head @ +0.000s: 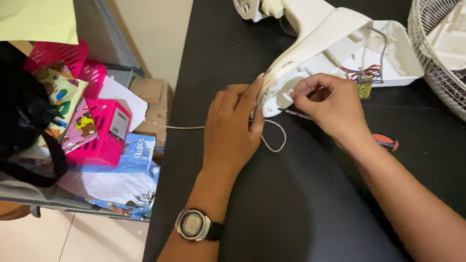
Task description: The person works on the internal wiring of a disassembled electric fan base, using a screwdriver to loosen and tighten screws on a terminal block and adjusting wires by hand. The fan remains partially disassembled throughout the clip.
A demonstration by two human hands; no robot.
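Pressing against the open white fan housing (pixel 319 42) on the black counter (pixel 296 214), the left hand (pixel 235 127) lies fairly flat, fingers on the white cord (pixel 274 137), while the right hand (pixel 328 100) is curled shut, seemingly pinching something small at the base. A tug could strain the coloured wires (pixel 368 73) by the little circuit board (pixel 365 89), or nudge the screwdriver (pixel 385 141) under the right wrist.

Both forearms are bare, without sleeves, and the left wrist wears a digital watch (pixel 193 224) with grey face and black strap.
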